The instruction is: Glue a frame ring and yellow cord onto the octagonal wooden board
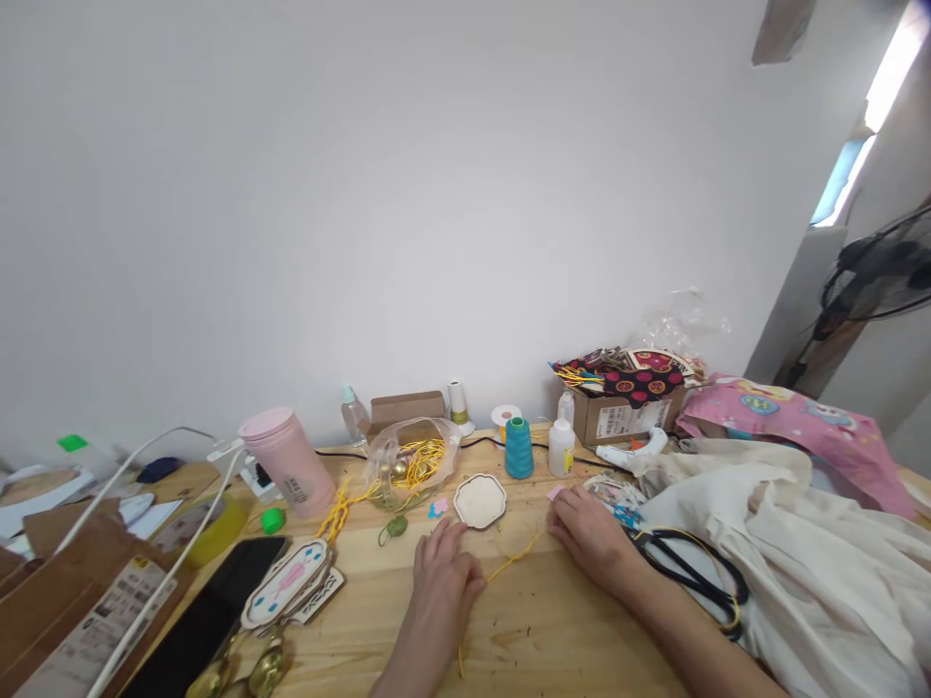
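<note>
A pale wooden plaque [480,501] with a scalloped dark edge lies flat on the table. My left hand [445,567] rests just below its lower left edge, fingers stretched out and nothing seen in them. Right of the plaque, my right hand [588,531] is low on the table with its fingers bent together over a small pink piece [554,492], mostly hidden under the fingertips. A yellow cord [518,556] runs across the wood between both hands and passes under the left one. Small blue and pink flower-like pieces [437,507] lie left of the plaque.
Behind stand a teal thread cone [519,449], a white glue bottle [561,448] and a clear bag [414,460] of cord and bells. At left are a pink tumbler [289,463], decorated plaques [287,585] and a phone [208,616]. Scissors [690,572] and cream cloth [786,553] lie right.
</note>
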The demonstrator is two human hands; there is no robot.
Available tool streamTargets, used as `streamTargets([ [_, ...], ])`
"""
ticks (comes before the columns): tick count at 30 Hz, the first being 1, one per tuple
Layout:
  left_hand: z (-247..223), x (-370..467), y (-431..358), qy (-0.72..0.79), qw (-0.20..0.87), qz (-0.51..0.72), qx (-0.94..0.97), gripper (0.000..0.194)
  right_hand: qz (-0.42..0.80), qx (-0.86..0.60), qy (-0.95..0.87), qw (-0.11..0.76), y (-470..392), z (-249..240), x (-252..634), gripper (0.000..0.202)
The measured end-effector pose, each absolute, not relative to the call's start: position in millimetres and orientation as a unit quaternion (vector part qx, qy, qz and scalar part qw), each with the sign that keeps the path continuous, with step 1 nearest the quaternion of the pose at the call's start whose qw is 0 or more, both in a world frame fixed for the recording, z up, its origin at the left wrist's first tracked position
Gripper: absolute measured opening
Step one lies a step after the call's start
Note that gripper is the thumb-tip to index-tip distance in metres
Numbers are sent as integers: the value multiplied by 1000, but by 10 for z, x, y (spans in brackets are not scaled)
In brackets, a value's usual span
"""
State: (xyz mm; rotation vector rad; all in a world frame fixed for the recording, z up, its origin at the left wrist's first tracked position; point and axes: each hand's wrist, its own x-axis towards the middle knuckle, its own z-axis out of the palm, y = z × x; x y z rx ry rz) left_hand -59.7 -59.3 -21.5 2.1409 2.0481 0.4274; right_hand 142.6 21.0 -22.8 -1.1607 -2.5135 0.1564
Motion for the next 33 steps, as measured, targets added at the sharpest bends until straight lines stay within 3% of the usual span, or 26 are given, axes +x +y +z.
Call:
streamTargets([
  [9, -246, -1102, -828, 702, -4, 161, 694, 15, 36, -466, -863, 192, 276, -280, 1454, 13],
  [19, -135, -1113, -1030, 628, 119, 215, 738, 11, 46, -505, -840, 196, 275, -286, 1443, 15],
  [28, -74, -545, -222, 543, 63, 211, 810, 28, 87, -467, -837, 272, 236, -265, 1446, 15],
  [33, -206, -375, -57, 540, 56, 196, 817, 11, 72, -439, -831, 333, 249, -284, 1513, 18],
])
